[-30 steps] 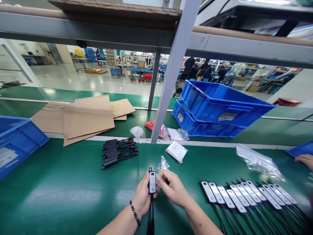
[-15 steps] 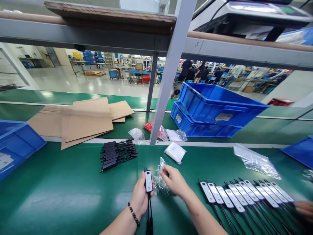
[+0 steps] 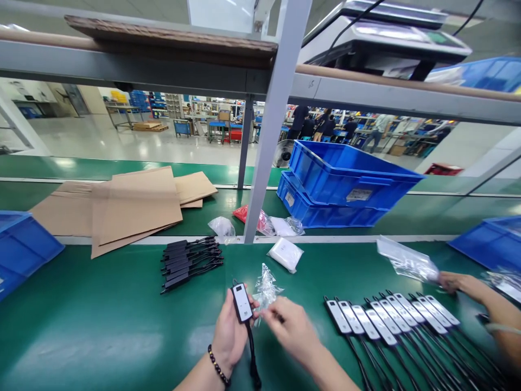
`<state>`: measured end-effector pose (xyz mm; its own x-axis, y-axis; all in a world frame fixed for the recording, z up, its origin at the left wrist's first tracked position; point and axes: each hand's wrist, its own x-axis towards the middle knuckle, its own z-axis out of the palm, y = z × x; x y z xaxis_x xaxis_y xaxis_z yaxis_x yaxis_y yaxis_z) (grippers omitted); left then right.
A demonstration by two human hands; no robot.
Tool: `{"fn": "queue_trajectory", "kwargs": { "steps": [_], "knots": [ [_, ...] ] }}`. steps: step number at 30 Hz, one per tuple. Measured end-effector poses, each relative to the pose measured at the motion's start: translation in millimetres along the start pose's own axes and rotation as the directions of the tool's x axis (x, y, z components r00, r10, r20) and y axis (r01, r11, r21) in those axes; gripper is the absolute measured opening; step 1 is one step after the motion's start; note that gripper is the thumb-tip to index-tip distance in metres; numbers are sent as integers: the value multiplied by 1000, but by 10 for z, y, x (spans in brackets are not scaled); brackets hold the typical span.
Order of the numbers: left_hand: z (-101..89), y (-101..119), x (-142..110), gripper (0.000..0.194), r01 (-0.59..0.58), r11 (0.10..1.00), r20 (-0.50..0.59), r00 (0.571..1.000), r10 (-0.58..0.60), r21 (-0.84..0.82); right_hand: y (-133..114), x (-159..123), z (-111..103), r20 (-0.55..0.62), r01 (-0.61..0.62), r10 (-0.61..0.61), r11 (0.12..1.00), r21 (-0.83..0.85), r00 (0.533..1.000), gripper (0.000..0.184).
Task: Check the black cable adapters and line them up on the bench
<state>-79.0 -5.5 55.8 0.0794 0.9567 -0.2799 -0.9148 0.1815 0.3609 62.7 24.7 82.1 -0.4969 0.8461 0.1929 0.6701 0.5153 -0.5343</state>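
1. Far left: a blue bin [image 3: 24, 255] is cut off by the view's edge. Brown cardboard sheets [image 3: 136, 209] lie overlapped to its right, farther back on the green bench [image 3: 101, 320].
2. Left of centre: slim black modules [image 3: 179, 266] lie in a stacked row, their short cables pointing right.
3. Left hand [image 3: 232, 331], beaded bracelet [image 3: 218, 367] at the wrist: fingers closed around a white-faced device [image 3: 242, 303]. Device is held above the bench at centre, face up, tilted slightly, dark cables [image 3: 252, 353] hanging from its lower end.
4. Beyond the hands, by the pale upright post [image 3: 271, 119]: a small clear bag [image 3: 222, 227] to its left, a red-filled bag [image 3: 241, 213] partly behind it.
5. Centre: crumpled clear film [image 3: 266, 288] lies just beyond and between the hands.
6. Right hand [image 3: 295, 328]: fingers curled, thumb and forefinger close together near the film and the device's right side. Cannot tell whether they pinch anything.
7. White packet [image 3: 285, 254] lies beyond the right hand; two stacked blue bins [image 3: 350, 184] stand farther back.
8. Right: more white-faced units [image 3: 382, 320] lie side by side, cables toward the near edge.
9. Flat clear bags [image 3: 407, 263] lie behind these, another person's hand [image 3: 456, 282] at their right end. Another blue bin [image 3: 492, 244] sits beyond that hand.
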Motion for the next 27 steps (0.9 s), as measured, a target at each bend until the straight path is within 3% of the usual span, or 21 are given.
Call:
{"fn": "queue_trajectory", "kwargs": {
  "steps": [3,6,8,11,13,16,20,24,27],
  "knots": [
    [21,-23,-61,42,53,998,61,997,-52,-18,-122,-196,279,119,20,-15,999,-37,993,21],
    [33,-86,-116,46,80,996,138,987,-86,46,-117,-324,366,112,4,7,995,-95,994,22],
    [29,-141,-154,47,110,983,233,962,-143,148,-60,-401,255,83,-28,41,988,-149,996,23],
    [-5,-214,-203,46,151,936,373,888,-270,319,112,-544,-19,39,-118,134,954,-276,990,25],
    [-39,-245,-221,46,165,898,411,845,-342,408,293,-655,-163,11,-197,217,904,-379,976,27],
    [-78,-266,-230,44,186,852,407,815,-412,489,619,-814,-258,3,-314,367,799,-513,930,23],
    [-70,-271,-231,43,207,814,376,806,-456,543,938,-966,-279,-19,-402,474,723,-562,880,21],
    [-28,-293,-218,44,196,796,337,829,-446,572,1038,-1024,-309,-64,-455,512,691,-562,857,23],
    [-6,-302,-212,44,101,746,317,862,-396,658,1066,-1028,-329,-83,-476,525,679,-560,847,24]
  ]
}}
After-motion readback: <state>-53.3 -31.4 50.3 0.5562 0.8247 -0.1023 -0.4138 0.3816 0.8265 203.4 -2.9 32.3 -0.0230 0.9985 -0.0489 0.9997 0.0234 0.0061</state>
